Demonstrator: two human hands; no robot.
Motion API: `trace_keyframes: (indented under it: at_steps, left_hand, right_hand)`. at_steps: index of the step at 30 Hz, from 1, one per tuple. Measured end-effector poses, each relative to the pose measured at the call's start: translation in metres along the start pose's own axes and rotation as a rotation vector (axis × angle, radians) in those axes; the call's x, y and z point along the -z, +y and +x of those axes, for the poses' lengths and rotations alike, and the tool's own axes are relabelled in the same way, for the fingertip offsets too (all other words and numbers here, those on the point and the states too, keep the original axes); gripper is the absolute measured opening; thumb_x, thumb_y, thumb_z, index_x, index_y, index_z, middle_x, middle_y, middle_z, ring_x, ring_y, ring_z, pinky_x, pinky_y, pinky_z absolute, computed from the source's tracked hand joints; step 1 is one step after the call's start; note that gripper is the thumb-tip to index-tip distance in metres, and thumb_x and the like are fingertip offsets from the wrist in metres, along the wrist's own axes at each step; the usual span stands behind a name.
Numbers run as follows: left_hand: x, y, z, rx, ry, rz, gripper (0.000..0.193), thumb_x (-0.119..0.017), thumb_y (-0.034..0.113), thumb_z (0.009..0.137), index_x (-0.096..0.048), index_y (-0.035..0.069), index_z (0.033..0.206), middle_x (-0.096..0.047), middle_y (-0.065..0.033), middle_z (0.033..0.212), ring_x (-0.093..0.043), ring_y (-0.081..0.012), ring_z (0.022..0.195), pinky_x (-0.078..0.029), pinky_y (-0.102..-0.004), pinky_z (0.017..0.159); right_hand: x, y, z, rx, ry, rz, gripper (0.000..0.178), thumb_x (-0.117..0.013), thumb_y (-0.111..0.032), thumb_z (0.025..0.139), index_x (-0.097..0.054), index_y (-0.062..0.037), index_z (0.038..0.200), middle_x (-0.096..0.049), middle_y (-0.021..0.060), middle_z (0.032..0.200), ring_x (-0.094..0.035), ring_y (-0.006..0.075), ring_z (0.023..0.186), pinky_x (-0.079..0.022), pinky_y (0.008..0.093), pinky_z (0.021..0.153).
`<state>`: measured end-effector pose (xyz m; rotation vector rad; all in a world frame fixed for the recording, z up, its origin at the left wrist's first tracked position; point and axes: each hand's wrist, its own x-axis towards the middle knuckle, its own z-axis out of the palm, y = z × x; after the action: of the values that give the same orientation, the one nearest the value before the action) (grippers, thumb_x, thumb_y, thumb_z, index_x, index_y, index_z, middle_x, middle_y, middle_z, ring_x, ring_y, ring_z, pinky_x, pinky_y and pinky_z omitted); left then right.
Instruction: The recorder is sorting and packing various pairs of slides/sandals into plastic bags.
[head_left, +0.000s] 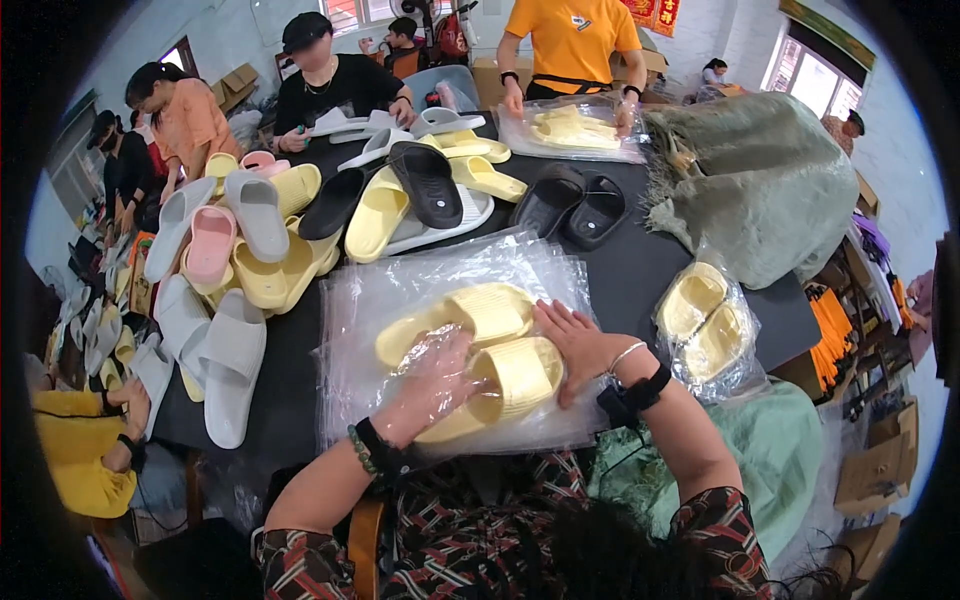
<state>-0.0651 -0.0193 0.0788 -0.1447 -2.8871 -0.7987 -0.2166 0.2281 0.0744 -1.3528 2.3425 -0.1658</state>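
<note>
In front of me a pair of pale yellow slippers point(515, 375) lies side by side on a stack of clear plastic bags point(350, 300), straps to the right. Clear film covers at least part of the pair. My left hand point(435, 380) is under the shiny film, closed over the inner edges of both slippers; glare blurs its fingertips. At the strap end, my right hand point(585, 350) rests open against the slippers and film, fingers stretched and thumb apart. To its right lies another yellow pair in a clear bag point(708, 320).
Loose grey, pink, yellow and black slippers point(250, 260) are heaped at the left. A black pair point(572, 205) sits beyond the bags. A grey-green woven sack point(760, 180) takes up the far right; a green sack point(760, 450) hangs nearer. Across the table, a person in orange point(575, 50) handles bagged slippers.
</note>
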Motion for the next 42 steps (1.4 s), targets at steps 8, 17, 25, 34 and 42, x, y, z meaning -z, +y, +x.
trace_keyframes:
  at_steps: [8,17,25,34,42]
  left_hand:
    - [0.015,-0.016,0.018,-0.424,0.184,0.129,0.025,-0.066,0.022,0.085,-0.068,0.006,0.105,-0.064,-0.0143,0.116,-0.054,-0.0342,0.113,-0.037,-0.0499,0.102]
    - [0.022,-0.034,0.049,-0.529,-0.009,0.03,0.018,-0.069,0.011,0.076,-0.071,0.009,0.094,-0.066,-0.0121,0.108,-0.053,-0.0305,0.115,-0.032,-0.0528,0.111]
    - [-0.005,-0.066,0.044,-0.396,0.03,-0.116,0.025,-0.066,0.01,0.078,-0.069,0.007,0.102,-0.064,-0.0144,0.114,-0.054,-0.0338,0.114,-0.039,-0.0464,0.103]
    - [0.047,-0.098,-0.02,-0.399,-0.097,0.04,0.026,-0.068,0.012,0.074,-0.071,0.011,0.1,-0.068,-0.0089,0.114,-0.056,-0.0312,0.118,-0.034,-0.052,0.106]
    - [0.042,-0.099,-0.039,-0.36,0.061,-0.006,0.027,-0.071,0.011,0.074,-0.072,0.009,0.101,-0.07,-0.0067,0.112,-0.055,-0.0321,0.122,-0.038,-0.0492,0.105]
  right_hand:
    - [0.02,-0.025,-0.027,-0.086,0.012,-0.087,0.155,-0.093,-0.05,0.046,0.005,-0.0039,0.157,-0.003,0.0234,0.163,0.003,0.0437,0.151,-0.01,0.0572,0.12]
    - [0.02,-0.054,-0.067,-0.115,0.242,-0.112,0.133,-0.081,-0.064,0.063,-0.011,0.0016,0.155,0.001,0.0284,0.162,0.005,0.0469,0.149,-0.009,0.0581,0.119]
    - [-0.045,-0.029,-0.035,-0.101,0.167,-0.015,0.141,-0.078,-0.073,0.059,-0.008,0.0035,0.155,0.0,0.031,0.161,0.0,0.0447,0.15,-0.01,0.0566,0.12]
    - [-0.046,-0.037,-0.032,-0.109,0.135,-0.051,0.143,-0.073,-0.079,0.058,-0.006,0.0023,0.155,-0.002,0.0282,0.162,0.001,0.0401,0.152,-0.004,0.0585,0.119]
    - [-0.036,-0.052,-0.033,-0.17,0.128,-0.014,0.143,-0.078,-0.075,0.055,-0.012,0.0035,0.154,-0.009,0.0273,0.161,-0.003,0.0395,0.152,-0.006,0.0579,0.119]
